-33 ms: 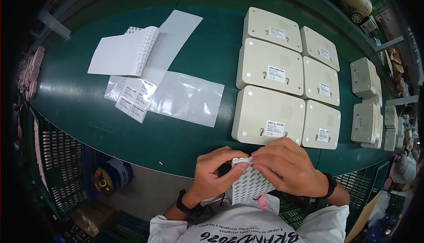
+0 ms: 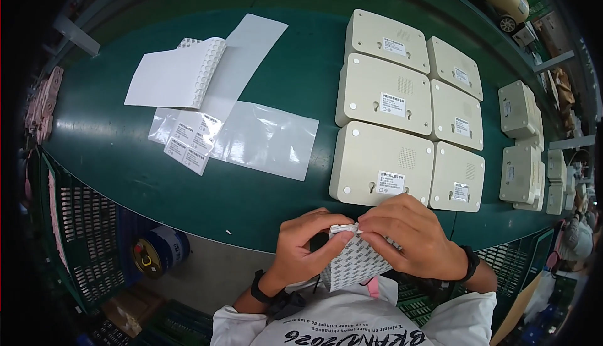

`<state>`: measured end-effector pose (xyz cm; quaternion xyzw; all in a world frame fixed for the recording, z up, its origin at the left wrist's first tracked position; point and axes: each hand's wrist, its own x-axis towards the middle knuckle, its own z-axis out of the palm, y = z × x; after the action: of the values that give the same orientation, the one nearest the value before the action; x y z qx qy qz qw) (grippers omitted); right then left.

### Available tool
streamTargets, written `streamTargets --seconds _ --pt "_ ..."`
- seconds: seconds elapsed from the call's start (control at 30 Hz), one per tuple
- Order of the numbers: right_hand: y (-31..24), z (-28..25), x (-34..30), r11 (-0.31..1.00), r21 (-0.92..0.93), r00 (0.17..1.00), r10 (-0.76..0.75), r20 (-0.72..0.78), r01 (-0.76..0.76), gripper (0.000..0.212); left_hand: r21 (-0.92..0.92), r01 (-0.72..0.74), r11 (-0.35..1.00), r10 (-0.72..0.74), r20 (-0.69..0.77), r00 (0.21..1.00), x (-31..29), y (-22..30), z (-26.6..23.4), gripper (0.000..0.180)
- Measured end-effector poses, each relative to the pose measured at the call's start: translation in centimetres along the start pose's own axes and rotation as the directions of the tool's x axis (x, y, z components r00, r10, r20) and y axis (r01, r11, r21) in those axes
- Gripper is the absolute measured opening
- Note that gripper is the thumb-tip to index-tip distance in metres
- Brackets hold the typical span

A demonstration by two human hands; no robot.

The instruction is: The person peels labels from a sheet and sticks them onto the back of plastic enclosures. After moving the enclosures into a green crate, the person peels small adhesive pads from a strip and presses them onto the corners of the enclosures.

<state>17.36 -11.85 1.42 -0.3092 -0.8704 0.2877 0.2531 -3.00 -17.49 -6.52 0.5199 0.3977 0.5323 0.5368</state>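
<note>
A white sheet of stick-on pads (image 2: 355, 264), its backing printed with a repeating grey pattern, is held up before my chest. The fingers and thumb of my left hand (image 2: 309, 245) pinch its top edge, where small white pieces show. At the same edge, the fingertips of my right hand (image 2: 411, 236) are closed together; whether they grip the sheet or a single pad is hidden. Just beyond my hands lies the nearest large cream plastic box (image 2: 367, 160), with a label, a speaker grille and round white pads at its corners. My right fingers overlap its near edge.
Several similar cream boxes (image 2: 384, 85) stand in two columns on the green table (image 2: 251, 201), with more stacks (image 2: 520, 110) farther right. At left are white sheets (image 2: 166, 76), a label sheet (image 2: 188, 145) and clear film (image 2: 273, 138). Green crates (image 2: 88, 233) and a blue drum (image 2: 164, 248) sit below.
</note>
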Motion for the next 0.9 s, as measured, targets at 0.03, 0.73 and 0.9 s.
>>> streamTargets --seconds 0.03,0.73,0.9 --pt "0.0 0.0 0.0 1.0 0.003 1.0 0.002 -0.001 -0.002 0.024 0.0 0.003 1.0 -0.003 -0.004 1.0 0.0 0.0 0.0 0.02" --pt "-0.3 0.6 0.1 0.998 -0.059 1.0 -0.001 -0.015 0.0 0.025 0.09 -0.159 0.983 0.161 -0.017 0.987 0.4 -0.1 0.2 0.022" --pt "-0.3 1.1 0.0 0.994 -0.097 0.997 -0.049 -0.057 0.044 0.023 0.127 -0.153 0.98 0.158 -0.025 0.987 0.3 0.3 0.2 0.023"
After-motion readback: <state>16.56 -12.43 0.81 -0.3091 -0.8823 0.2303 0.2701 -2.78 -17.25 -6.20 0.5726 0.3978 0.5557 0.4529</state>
